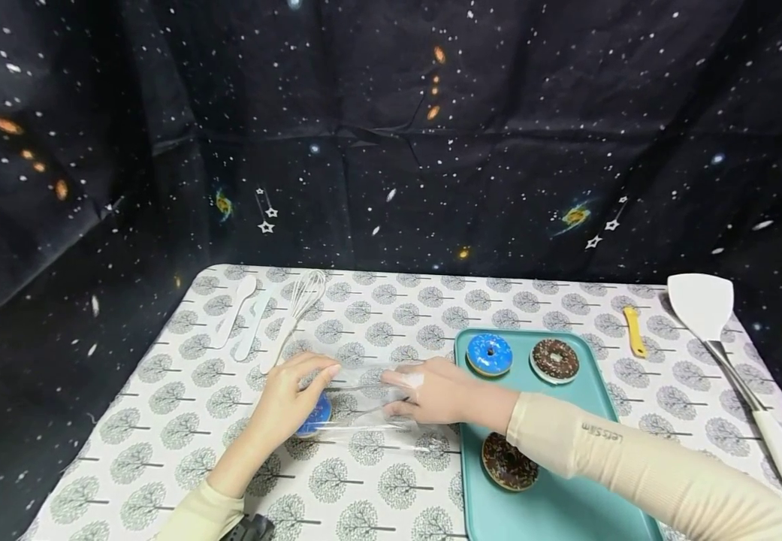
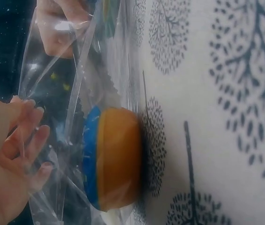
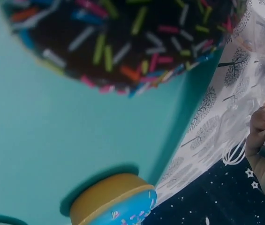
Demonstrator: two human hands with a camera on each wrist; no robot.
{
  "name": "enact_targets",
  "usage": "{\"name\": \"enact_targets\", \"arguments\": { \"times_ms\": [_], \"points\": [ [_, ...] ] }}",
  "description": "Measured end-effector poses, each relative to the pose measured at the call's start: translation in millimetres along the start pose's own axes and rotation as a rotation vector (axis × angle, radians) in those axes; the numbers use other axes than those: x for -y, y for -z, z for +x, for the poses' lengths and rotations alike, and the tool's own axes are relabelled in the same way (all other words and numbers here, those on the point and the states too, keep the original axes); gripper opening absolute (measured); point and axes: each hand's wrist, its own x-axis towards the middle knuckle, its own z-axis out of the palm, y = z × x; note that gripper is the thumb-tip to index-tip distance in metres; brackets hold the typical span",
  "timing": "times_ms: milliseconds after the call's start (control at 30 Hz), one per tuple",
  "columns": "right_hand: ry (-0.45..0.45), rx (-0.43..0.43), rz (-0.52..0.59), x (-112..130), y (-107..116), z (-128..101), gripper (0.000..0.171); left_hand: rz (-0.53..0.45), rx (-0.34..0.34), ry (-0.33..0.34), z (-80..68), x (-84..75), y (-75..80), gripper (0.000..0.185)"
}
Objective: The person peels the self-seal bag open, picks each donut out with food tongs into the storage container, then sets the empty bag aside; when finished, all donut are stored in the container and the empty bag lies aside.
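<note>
Both hands pinching bag (image 1: 370, 402): left hand (image 1: 287, 402) by blue donut (image 1: 315, 415) inside, right hand (image 1: 434, 391) at mouth beside tray (image 1: 566, 496). I'd keep film taut, donut flat on table.

We wear long, close-fitting sleeves of pale cream, finely ribbed knit, on both arms, each ending at the wrist. The right sleeve (image 1: 634, 469) carries small grey lettering near its cuff. The left sleeve (image 1: 201, 515) has a dark strap-mounted device by it. Our left hand (image 1: 289, 406) and right hand (image 1: 441, 391) are bare, without gloves or rings.
</note>
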Motion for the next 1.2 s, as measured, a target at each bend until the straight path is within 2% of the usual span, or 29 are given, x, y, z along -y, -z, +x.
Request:
{"name": "enact_targets", "arguments": {
  "times_ms": [133, 200, 300, 533, 700, 867, 1200],
  "points": [
    [-0.001, 0.007, -0.001, 1, -3, 1, 0.040, -0.003, -0.001, -0.003, 0.0, 0.1, 0.7, 0.013],
    [0.007, -0.015, 0.001, 1, -5, 3, 0.038, -0.003, -0.002, -0.002, 0.1, -0.3, 1.5, 0.012],
    [0.029, -0.062, 0.023, 2, -7, 5, 0.026, 0.000, -0.006, -0.001, 0.2, 0.2, 2.9, 0.012],
    [0.064, -0.118, 0.020, 2, -8, 6, 0.025, 0.006, -0.012, -0.003, -0.6, 0.9, 4.5, 0.011],
    [0.071, -0.092, -0.006, -2, -3, 2, 0.022, 0.004, -0.016, -0.004, -1.4, 2.4, 5.8, 0.011],
    [0.023, -0.045, -0.012, -7, 6, -11, 0.025, 0.005, -0.019, 0.014, -1.5, 1.9, 7.6, 0.010],
    [-0.021, -0.116, -0.057, -25, 19, -59, 0.028, 0.011, -0.017, 0.035, -2.4, 3.5, 10.2, 0.013]
  ]
}}
